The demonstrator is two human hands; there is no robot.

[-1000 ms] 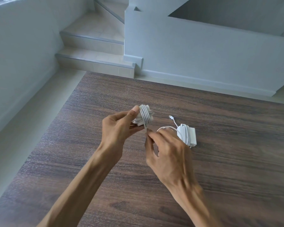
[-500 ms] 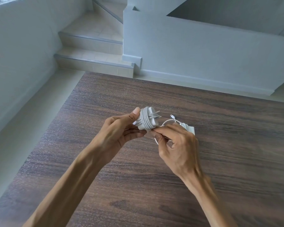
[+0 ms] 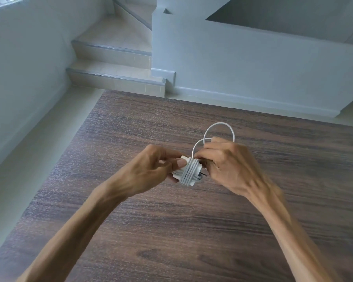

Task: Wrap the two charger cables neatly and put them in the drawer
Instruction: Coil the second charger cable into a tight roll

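Observation:
A white charger brick with its white cable wound several times around it is held just above the dark wooden table. My left hand pinches its left end, thumb on top. My right hand grips the cable at the brick's right side. Loose white cable arcs up in two loops above my right hand's fingers. The second charger is not visible; my right hand covers the spot where it lay. No drawer is in view.
The table's far edge runs in front of a white half wall. Tiled stairs climb at the back left. A pale floor strip lies along the table's left edge.
Both hands have dropped closer to the table with the brick. My right hand has pulled the loose cable up into two loops, and it now hides the second charger.

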